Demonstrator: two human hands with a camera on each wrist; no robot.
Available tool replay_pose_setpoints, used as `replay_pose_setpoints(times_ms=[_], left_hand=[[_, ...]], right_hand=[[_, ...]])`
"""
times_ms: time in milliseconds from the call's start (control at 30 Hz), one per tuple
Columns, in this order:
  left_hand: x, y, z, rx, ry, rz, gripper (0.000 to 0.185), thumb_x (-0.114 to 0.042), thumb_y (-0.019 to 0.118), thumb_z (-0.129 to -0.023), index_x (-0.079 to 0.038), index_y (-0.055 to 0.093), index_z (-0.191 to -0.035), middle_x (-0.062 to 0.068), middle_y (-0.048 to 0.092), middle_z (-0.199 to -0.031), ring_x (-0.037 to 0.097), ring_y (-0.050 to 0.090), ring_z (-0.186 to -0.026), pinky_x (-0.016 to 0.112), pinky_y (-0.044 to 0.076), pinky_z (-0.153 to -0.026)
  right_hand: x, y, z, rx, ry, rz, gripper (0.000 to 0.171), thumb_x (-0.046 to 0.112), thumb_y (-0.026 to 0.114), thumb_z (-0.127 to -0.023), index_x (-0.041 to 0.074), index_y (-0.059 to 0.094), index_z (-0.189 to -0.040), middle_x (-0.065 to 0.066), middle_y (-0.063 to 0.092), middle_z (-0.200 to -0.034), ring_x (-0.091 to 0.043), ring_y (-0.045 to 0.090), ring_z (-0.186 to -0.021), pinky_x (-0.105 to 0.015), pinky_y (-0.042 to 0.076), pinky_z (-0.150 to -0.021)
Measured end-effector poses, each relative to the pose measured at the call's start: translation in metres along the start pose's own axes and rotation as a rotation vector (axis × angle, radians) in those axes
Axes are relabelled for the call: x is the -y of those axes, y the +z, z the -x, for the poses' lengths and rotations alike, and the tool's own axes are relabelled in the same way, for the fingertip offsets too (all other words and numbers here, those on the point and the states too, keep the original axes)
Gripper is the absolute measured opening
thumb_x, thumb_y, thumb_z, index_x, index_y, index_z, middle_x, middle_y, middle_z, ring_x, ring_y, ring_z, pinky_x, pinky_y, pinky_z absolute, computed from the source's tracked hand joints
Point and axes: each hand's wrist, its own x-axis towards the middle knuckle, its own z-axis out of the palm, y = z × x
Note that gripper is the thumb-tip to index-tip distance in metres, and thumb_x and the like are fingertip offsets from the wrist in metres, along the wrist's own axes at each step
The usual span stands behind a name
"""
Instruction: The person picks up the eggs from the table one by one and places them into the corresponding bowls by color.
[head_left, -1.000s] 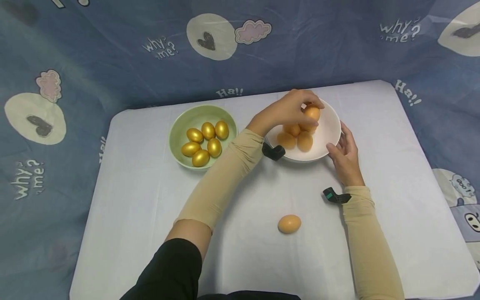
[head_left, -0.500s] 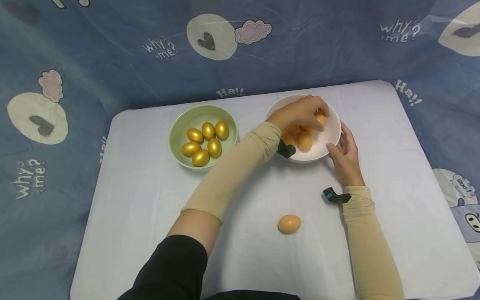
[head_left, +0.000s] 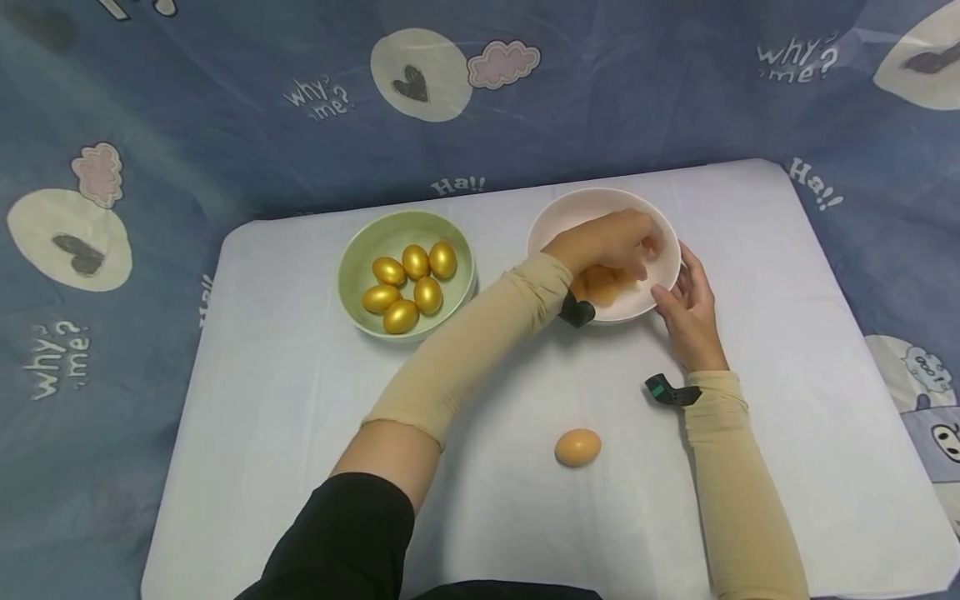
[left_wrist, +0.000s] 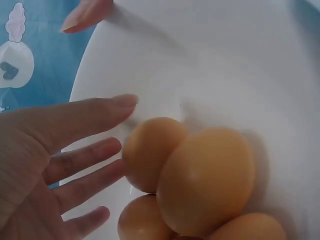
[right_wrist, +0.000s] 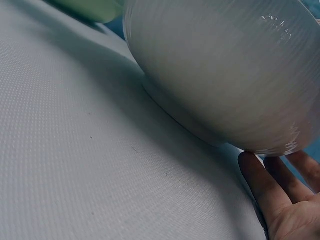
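A white bowl (head_left: 600, 197) holds several brown eggs (head_left: 603, 284) at the table's back right. My left hand (head_left: 636, 250) reaches down into it. In the left wrist view my left hand (left_wrist: 90, 150) has its fingers straight, lying beside the brown eggs (left_wrist: 207, 180) inside the bowl (left_wrist: 225, 60) and gripping none. My right hand (head_left: 686, 307) rests against the bowl's right outer wall. The right wrist view shows its fingers (right_wrist: 280, 195) stretched along the underside of the bowl (right_wrist: 225, 75). One more brown egg (head_left: 577, 447) lies alone on the cloth near the front.
A green bowl (head_left: 358, 243) with several golden eggs (head_left: 408, 283) stands left of the white bowl, a little apart. The table carries a white cloth (head_left: 300, 433). A blue printed sheet (head_left: 150, 125) hangs behind and around it.
My left hand lowered a brown egg from above the pile into the white bowl and let it go. Right hand and loose egg stayed put.
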Motion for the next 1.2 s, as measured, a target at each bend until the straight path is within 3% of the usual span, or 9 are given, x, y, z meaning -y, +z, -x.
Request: replay_pose_setpoints(times_ms=[133,333,600,833,1033,1200], left_hand=[[-0.003,-0.002,0.002,0.001,0.006,0.016,0.044,-0.018,0.076,-0.093,-0.012,0.066,-0.136,0.001,0.066,-0.135,0.011,0.057,-0.121,0.018,0.044,-0.107],[0.001,-0.005,0.012,-0.020,0.023,0.115,0.041,-0.016,0.074,-0.094,-0.012,0.067,-0.134,0.001,0.066,-0.137,0.015,0.057,-0.127,0.018,0.044,-0.109],[0.009,0.003,0.030,-0.062,0.126,0.178,0.041,-0.024,0.078,-0.094,-0.011,0.067,-0.132,0.001,0.067,-0.135,0.016,0.060,-0.125,0.018,0.046,-0.107],[0.004,0.016,0.061,-0.093,0.201,0.241,0.048,-0.028,0.079,-0.093,-0.011,0.066,-0.136,0.000,0.066,-0.139,0.010,0.057,-0.131,0.014,0.040,-0.113],[0.000,0.031,0.087,-0.183,0.332,0.338,0.044,-0.018,0.082,-0.090,-0.005,0.069,-0.130,0.009,0.070,-0.130,0.021,0.062,-0.122,0.026,0.047,-0.111],[-0.004,0.044,0.108,-0.210,0.353,0.372,0.045,-0.019,0.084,-0.088,-0.007,0.070,-0.129,0.004,0.070,-0.130,0.012,0.060,-0.124,0.020,0.046,-0.111]], right_hand=[[0.000,-0.001,0.001,0.001,0.002,0.000,0.073,0.003,0.060,-0.100,0.023,0.029,-0.163,-0.009,0.028,-0.170,-0.022,0.042,-0.148,-0.019,0.054,-0.104],[-0.001,-0.001,0.001,-0.001,-0.002,0.001,0.072,0.003,0.060,-0.100,0.023,0.030,-0.162,-0.010,0.029,-0.169,-0.020,0.045,-0.146,-0.020,0.054,-0.105],[-0.001,0.000,-0.001,-0.001,0.003,0.029,0.072,0.005,0.062,-0.100,0.025,0.031,-0.162,-0.009,0.031,-0.168,-0.021,0.046,-0.145,-0.018,0.054,-0.104],[0.000,0.000,-0.001,0.001,0.008,0.044,0.072,0.006,0.061,-0.100,0.026,0.031,-0.162,-0.007,0.032,-0.168,-0.020,0.044,-0.147,-0.019,0.053,-0.105],[0.001,-0.001,0.000,-0.010,0.015,0.054,0.072,0.009,0.064,-0.099,0.027,0.031,-0.162,-0.006,0.031,-0.169,-0.025,0.040,-0.151,-0.019,0.053,-0.105],[0.000,-0.001,0.000,-0.016,0.017,0.050,0.073,0.006,0.062,-0.099,0.027,0.031,-0.162,-0.007,0.031,-0.169,-0.028,0.039,-0.153,-0.020,0.052,-0.106]])
